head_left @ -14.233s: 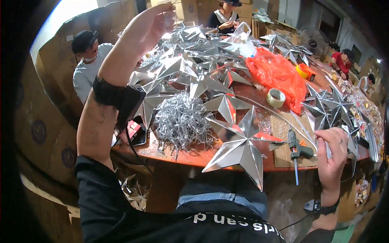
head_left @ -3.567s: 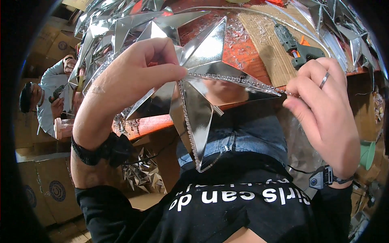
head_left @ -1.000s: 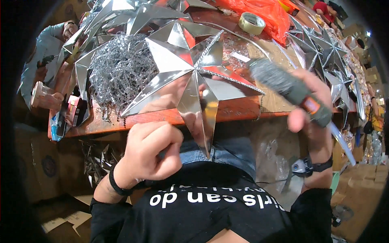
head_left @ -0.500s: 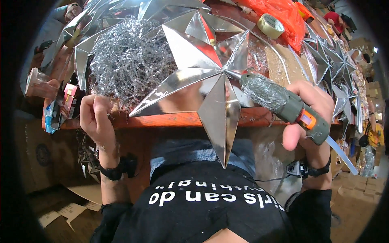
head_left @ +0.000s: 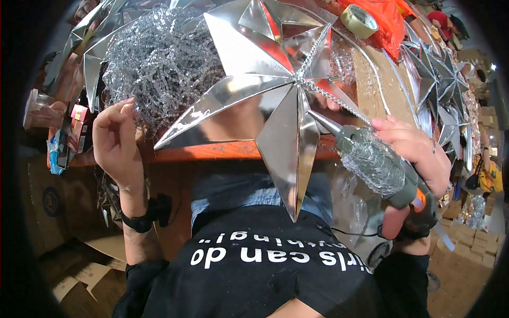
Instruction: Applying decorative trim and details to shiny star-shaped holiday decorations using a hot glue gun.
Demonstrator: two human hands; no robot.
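Firstly, one red-topped table (head_left: pixel 222 150), its front edge crossing the middle of the frame. One large silver star (head_left: pixel 289 119), centre, its lowest arm overhanging that edge towards you. One heap of silver tinsel (head_left: pixel 161 63), upper left. One cluster of smaller stars (head_left: pixel 440 79), upper right. One grey-green glue gun (head_left: pixel 374 164), right of centre, wrapped in clear film. Your right hand (head_left: pixel 419 153), right of centre, closed round the gun, fingertips near the outer end of the trim. Your left hand (head_left: pixel 117 140), left of centre beside the tinsel, fingers loosely curled; whether they pinch a strand, you cannot tell from here. One tape roll (head_left: pixel 359 21), upper right. Two lines of beaded trim (head_left: pixel 339 100), running from the star's hub along two arms. One metal nozzle (head_left: pixel 324 122), tip near the hub; contact unclear. For good work, line the tip with the ridge, squeeze lightly and evenly, and steady the star, since its overhanging arm may tip. Treat the nozzle as hot; mind your fingers and the trim.
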